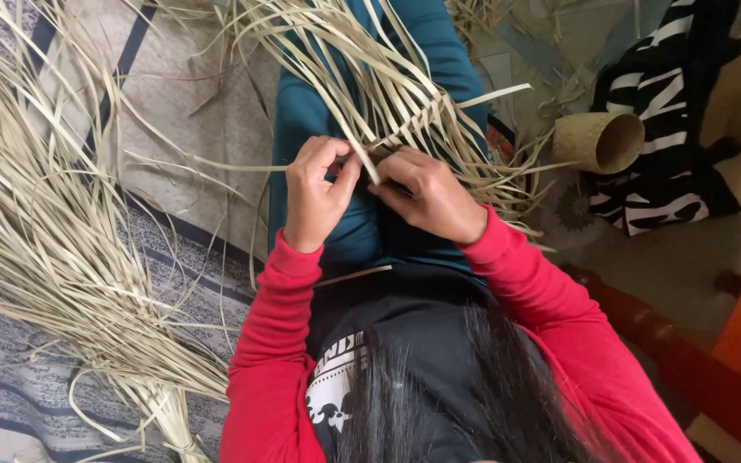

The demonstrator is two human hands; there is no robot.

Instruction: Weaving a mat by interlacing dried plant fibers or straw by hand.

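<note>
Both hands pinch pale strips over the lap: left hand (317,190) and right hand (429,195) grip the weave (405,129). A strip bundle (36,223) lies on the mat's (190,111) left edge.

The scene is lit evenly by soft, diffuse daylight, and no hard shadows are cast. The pale dried palm strips (36,214) at the left are rendered bright but not glaring. Slight softness is seen throughout, and straight lines are bent near the edges.
</note>
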